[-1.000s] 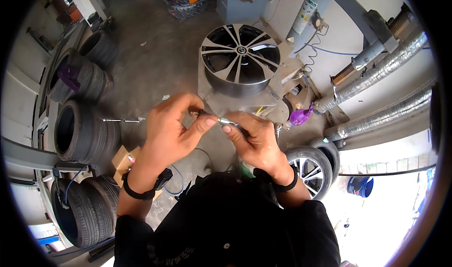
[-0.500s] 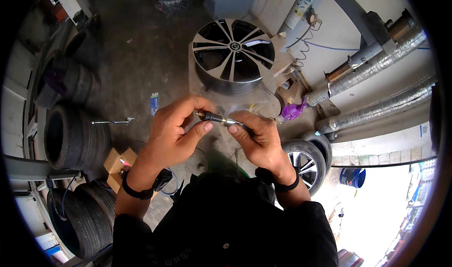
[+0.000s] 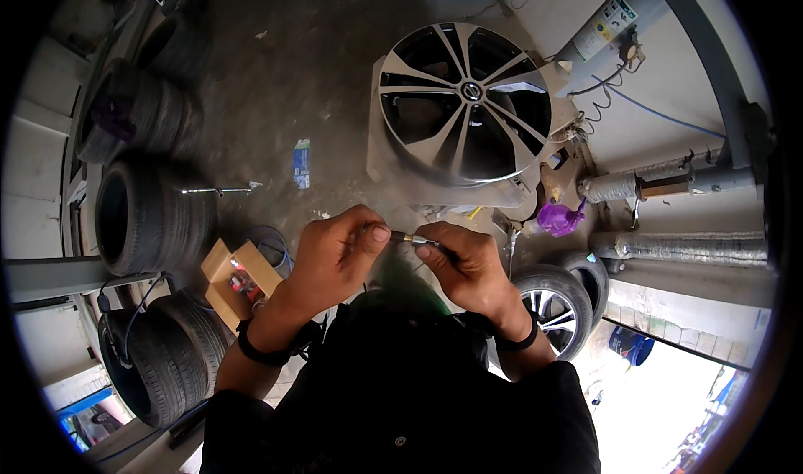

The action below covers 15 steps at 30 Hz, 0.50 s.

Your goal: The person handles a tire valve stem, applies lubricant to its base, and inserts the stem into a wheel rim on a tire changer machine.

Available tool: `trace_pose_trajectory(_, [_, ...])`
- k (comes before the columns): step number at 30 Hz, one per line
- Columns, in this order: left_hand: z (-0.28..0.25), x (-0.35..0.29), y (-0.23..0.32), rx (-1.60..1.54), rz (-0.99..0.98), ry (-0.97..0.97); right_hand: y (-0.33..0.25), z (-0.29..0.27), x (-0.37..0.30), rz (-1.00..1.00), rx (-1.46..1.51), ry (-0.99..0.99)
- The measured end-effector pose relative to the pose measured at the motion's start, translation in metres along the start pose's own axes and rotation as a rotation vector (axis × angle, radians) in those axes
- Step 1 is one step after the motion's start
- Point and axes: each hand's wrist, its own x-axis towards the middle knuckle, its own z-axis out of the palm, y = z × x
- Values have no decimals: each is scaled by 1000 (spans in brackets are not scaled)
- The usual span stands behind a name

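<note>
My left hand (image 3: 339, 256) pinches a black rubber tyre valve stem (image 3: 400, 237) with a brass-coloured end between thumb and forefinger. Most of the stem is covered by those fingers. My right hand (image 3: 468, 273) is closed on a slim silvery metal piece (image 3: 421, 240) that meets the stem end to end; its far part is hidden under the fingers, so its kind does not show. Beyond both hands, a black and silver alloy wheel rim (image 3: 471, 92) lies face up without a tyre on a grey stand (image 3: 378, 152).
Used tyres (image 3: 125, 215) line the left side. An open cardboard box (image 3: 219, 286) holds small parts. A metal wrench (image 3: 222, 190) and a blue packet (image 3: 302, 163) are nearby. At right are a purple bag (image 3: 560, 219), a tyred wheel (image 3: 552, 307) and a blue bucket (image 3: 631, 345).
The view has shifted, bringing the rim nearer and further right. My left fingers have closed further over the valve stem, covering the end that showed before. Both hands still hold their pieces.
</note>
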Motion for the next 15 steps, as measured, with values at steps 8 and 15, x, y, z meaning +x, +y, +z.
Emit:
trace_pose_trajectory(8, [7, 45, -50, -124, -195, -93, 42, -12, 43, 113, 84, -28])
trace_pose_trajectory(15, [4, 89, -52, -190, -174, -84, 55, -23, 77, 182, 34, 1])
